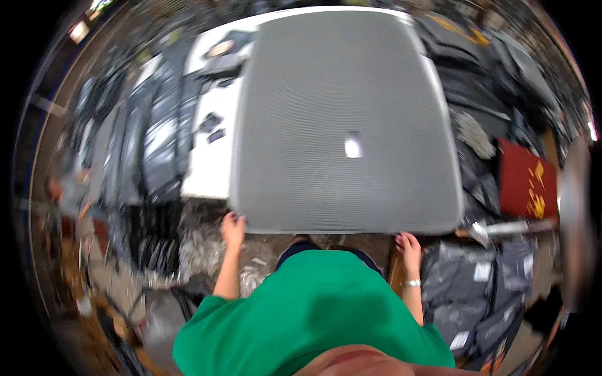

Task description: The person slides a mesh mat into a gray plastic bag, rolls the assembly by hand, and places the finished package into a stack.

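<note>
A large grey mat (pixel 338 81) with a fine textured surface and rounded corners lies flat in front of me, reaching to the near edge of a white table (pixel 210 166). A small white label (pixel 353 147) sits on it, right of its middle. At the mat's near left corner, my left hand (pixel 232 232) has its fingers closed on the edge. My right hand (pixel 407 245) pinches the near edge close to the right corner, its fingertips partly hidden by the rim. Small dark pieces (pixel 213 124) lie on the table left of the mat.
Dark plastic-wrapped packs (pixel 163 135) are stacked at the left, with another person (pixel 72 182) beyond. To the right are a grey glove (pixel 475 135), a red panel (pixel 528 178) with yellow marks and more dark mats. Wrapped dark packages (pixel 470 282) lie near my right arm.
</note>
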### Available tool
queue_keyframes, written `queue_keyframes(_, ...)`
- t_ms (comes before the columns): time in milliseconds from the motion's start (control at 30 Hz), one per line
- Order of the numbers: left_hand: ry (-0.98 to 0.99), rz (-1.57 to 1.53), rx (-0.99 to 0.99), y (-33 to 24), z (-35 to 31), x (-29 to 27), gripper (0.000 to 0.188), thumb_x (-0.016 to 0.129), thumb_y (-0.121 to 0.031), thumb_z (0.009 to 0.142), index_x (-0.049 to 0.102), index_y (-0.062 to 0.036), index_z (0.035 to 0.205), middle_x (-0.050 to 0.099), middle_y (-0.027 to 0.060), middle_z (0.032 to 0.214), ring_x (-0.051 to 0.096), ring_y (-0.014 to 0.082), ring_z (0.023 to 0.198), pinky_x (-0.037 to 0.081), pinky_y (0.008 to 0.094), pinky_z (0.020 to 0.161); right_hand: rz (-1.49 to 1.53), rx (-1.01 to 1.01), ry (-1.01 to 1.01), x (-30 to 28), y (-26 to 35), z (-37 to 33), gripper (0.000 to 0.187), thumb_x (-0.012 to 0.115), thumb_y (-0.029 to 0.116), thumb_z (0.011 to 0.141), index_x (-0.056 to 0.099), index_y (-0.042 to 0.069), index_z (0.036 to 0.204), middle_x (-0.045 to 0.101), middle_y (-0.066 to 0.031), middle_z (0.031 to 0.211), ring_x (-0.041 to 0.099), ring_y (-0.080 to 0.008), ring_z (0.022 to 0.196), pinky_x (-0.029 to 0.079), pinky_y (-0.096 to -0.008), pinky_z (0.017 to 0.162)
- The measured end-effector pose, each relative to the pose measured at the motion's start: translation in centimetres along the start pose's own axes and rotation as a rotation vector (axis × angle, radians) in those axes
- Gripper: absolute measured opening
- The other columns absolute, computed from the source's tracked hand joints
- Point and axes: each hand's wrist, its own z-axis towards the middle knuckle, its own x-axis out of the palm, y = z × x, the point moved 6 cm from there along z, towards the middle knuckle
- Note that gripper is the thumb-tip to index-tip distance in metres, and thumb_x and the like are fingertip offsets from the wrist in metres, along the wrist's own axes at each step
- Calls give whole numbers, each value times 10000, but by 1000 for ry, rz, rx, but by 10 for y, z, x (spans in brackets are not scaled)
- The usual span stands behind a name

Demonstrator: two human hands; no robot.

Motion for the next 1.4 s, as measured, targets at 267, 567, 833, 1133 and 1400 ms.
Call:
queue_keyframes(267, -48, 125, 605, -152, 21, 27, 501, 566, -184, 879, 406, -56, 1337, 402, 180, 1365, 347, 363, 1272, 280, 467, 1037, -160, -667, -473, -41, 158, 88, 254, 529, 213, 927, 611, -27, 917, 605, -56, 759, 560, -140, 713, 449, -270, 686)
queue_keyframes(567, -84, 512, 488, -169, 63, 81, 533, 432, -277, 945, 294, -49, 1407, 295, 159, 1453, 231, 333, 1358, 175, 491, 1101, -933, -782, -840, -48, 258, 256, 361, 657, 230, 785, 569, 65, 1093, 562, -151, 1135, 503, -330, 1092, 391, -424, 940)
queue_keyframes(833, -18, 408, 446, -183, 60, 64, 637, 571, -244, 814, 341, -46, 1374, 319, 174, 1432, 233, 343, 1354, 161, 488, 1102, -1365, -375, -726, -128, 284, 369, 626, 649, 389, 742, 496, 124, 1288, 574, -182, 1206, 573, -367, 1057, 460, -446, 883)
queue_keyframes(1133, 22, 401, 299, -178, 50, 62, 635, 561, -285, 826, 337, -51, 1372, 279, 173, 1440, 208, 342, 1362, 145, 492, 1109, -524, -1014, 20, 267, 449, 319, 394, 620, 86, 758, 594, 29, 1147, 662, -147, 972, 629, -262, 792, 497, -349, 724)
queue_keyframes(1400, 82, 344, 342, -185, 69, 54, 626, 565, -339, 836, 356, -107, 1379, 294, 146, 1449, 218, 322, 1364, 153, 490, 1113, -1023, -1558, 603, 702, 217, 140, 217, 477, 172, 840, 658, 65, 786, 642, -120, 709, 624, -270, 672, 495, -400, 647)
